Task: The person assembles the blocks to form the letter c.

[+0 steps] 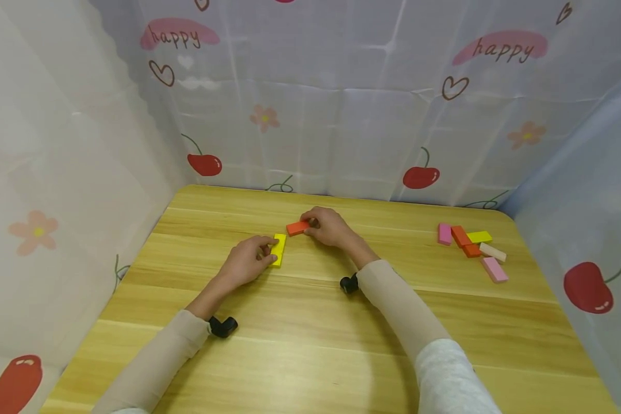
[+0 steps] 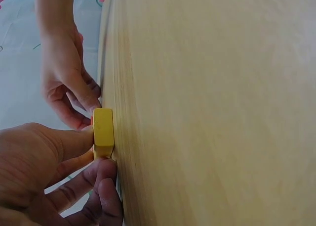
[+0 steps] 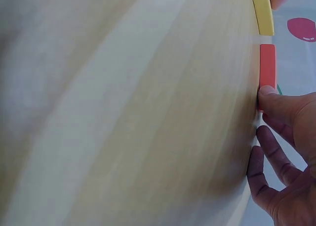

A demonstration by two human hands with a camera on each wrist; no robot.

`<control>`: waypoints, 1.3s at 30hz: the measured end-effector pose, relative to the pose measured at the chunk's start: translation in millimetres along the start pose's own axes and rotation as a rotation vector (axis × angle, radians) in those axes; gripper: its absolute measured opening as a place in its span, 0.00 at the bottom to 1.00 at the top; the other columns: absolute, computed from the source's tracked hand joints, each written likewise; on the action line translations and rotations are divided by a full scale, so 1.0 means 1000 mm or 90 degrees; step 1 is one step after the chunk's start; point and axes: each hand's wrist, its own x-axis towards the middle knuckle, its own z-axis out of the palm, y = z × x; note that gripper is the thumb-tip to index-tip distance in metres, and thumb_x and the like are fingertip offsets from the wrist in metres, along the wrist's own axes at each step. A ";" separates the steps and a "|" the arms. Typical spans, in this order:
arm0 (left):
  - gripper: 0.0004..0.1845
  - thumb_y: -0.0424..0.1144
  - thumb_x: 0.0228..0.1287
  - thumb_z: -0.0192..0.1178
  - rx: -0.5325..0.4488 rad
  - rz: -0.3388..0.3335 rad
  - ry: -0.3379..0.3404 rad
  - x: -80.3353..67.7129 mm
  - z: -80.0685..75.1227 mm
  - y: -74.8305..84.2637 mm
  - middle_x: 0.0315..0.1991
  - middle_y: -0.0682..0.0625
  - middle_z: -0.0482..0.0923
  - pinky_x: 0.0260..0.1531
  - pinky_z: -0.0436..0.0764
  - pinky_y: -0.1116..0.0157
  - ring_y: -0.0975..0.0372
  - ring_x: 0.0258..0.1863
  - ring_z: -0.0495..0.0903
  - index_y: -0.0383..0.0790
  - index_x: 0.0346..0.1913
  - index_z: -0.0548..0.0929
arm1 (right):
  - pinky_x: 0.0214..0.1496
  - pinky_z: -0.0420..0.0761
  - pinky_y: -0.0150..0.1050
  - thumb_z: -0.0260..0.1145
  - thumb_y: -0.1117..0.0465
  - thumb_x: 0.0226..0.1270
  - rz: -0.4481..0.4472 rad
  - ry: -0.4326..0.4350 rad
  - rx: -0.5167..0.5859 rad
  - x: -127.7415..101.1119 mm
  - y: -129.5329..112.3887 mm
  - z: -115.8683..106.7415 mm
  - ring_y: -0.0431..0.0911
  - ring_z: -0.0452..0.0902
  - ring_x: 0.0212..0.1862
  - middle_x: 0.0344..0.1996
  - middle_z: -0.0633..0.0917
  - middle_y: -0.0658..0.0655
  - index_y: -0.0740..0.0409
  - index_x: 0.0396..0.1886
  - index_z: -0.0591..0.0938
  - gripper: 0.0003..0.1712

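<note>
Two blocks are in play so far, out of what looks like eight on the wooden table (image 1: 341, 345). The left hand (image 1: 245, 263) has its thumb and fingers pinched around the yellow block (image 1: 279, 249), which lies flat near the middle of the table; the left wrist view shows that grip pretty clearly, fingertips on both sides of it. The right hand (image 1: 328, 226) is curled over one end of the orange block (image 1: 297, 228), also flat on the wood, just beyond the yellow one and set roughly crosswise to it. In the right wrist view there seems to be a small gap between them, so near but not touching, I think. My read is that the work is in its early part: whatever's being laid out has only these two pieces, and neither looks let go of yet. Off on the right side, well apart from both hands, sits a loose cluster of spare blocks (image 1: 473, 248) (pink, orange, yellow, a cream one), untouched, so I'd guess most of the job is still ahead.
</note>
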 end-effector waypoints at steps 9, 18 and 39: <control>0.22 0.43 0.75 0.69 -0.003 -0.003 0.002 -0.001 0.001 0.000 0.43 0.50 0.85 0.34 0.79 0.63 0.61 0.30 0.80 0.44 0.69 0.85 | 0.67 0.83 0.52 0.68 0.62 0.79 0.000 -0.016 -0.009 0.004 -0.001 0.000 0.55 0.85 0.61 0.64 0.86 0.58 0.54 0.68 0.85 0.21; 0.23 0.44 0.75 0.69 -0.005 -0.006 -0.001 -0.001 0.000 0.000 0.43 0.50 0.85 0.33 0.78 0.64 0.62 0.31 0.79 0.44 0.69 0.85 | 0.67 0.82 0.52 0.67 0.64 0.79 0.007 -0.011 -0.024 0.007 -0.007 0.001 0.54 0.85 0.59 0.64 0.87 0.58 0.52 0.68 0.86 0.21; 0.22 0.43 0.75 0.69 -0.021 -0.013 0.002 -0.001 0.001 0.000 0.43 0.49 0.84 0.34 0.78 0.63 0.60 0.31 0.79 0.44 0.69 0.85 | 0.65 0.83 0.50 0.65 0.63 0.81 0.011 0.000 -0.036 0.011 -0.010 0.006 0.53 0.84 0.58 0.66 0.87 0.56 0.50 0.69 0.86 0.21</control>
